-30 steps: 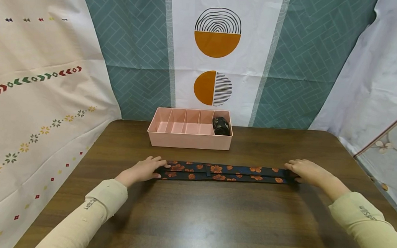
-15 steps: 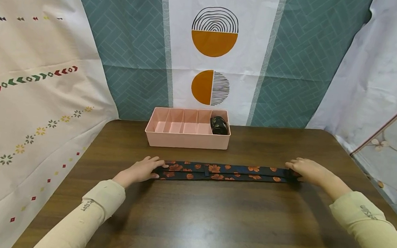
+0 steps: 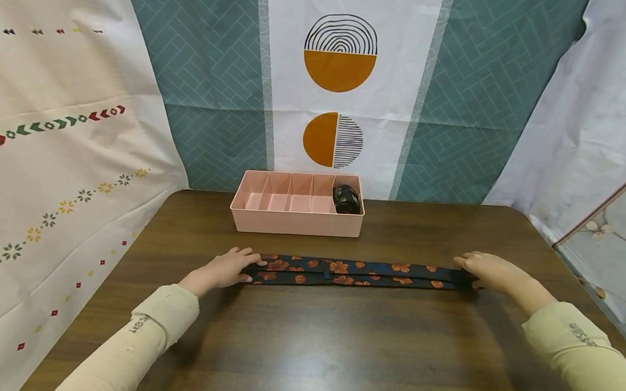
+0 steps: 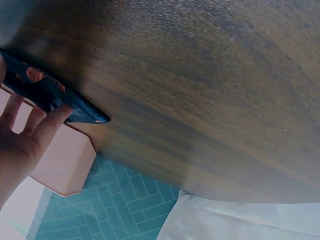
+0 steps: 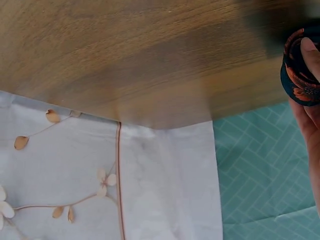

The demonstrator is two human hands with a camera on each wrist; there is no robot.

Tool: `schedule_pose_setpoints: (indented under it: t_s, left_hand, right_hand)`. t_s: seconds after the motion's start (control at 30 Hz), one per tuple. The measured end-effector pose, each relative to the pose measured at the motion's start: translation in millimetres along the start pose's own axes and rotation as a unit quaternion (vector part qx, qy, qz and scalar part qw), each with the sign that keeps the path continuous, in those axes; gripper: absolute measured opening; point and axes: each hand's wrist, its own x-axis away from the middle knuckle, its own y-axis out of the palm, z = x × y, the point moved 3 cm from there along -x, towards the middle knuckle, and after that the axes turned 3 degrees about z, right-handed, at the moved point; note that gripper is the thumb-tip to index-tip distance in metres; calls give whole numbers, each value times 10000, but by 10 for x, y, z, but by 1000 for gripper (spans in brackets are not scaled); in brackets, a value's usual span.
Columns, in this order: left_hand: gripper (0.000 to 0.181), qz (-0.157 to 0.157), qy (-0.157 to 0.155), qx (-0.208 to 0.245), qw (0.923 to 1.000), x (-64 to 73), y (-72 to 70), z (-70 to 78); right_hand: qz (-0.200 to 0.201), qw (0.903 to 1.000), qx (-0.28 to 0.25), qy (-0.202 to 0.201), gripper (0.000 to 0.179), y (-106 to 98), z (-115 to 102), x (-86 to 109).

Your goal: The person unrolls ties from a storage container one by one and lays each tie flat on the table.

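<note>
A dark navy necktie point(image 3: 351, 273) with orange flowers lies folded lengthwise across the wooden table, its small loop point(image 3: 326, 270) facing up. My left hand point(image 3: 230, 267) rests on its left end, fingers spread over the far edge and thumb by the near edge. In the left wrist view, the fingertips press the tie point(image 4: 47, 92) close to its pointed tip. My right hand point(image 3: 490, 273) grips the other end. The right wrist view shows that end as a curled roll point(image 5: 301, 89), with the thumb pressed inside it and the fingers around the outside, partly cut off by the frame.
Behind the tie stands a pink divided box point(image 3: 296, 223), its rightmost compartment holding a dark patterned roll point(image 3: 347, 199). The brown table point(image 3: 303, 340) reaches back to a green and white curtain point(image 3: 216, 92). Pale cloths hang at both sides.
My right hand has shifted very slightly to the right with the rolled end. My left hand stays on the tie's left end, and the view has moved a little.
</note>
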Motion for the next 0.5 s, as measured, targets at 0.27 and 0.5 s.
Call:
schedule_pose_setpoints:
  t_s: [0.27,0.5]
  left_hand:
    - [34,-87,-73,47,9999,3,-2,21]
    - [41,-82,-96,-50,9999,-1,8,13]
  right_hand:
    - [197,9998,9,-52,41,21,53,62]
    - [82,9999,101,7,44,7,99,76]
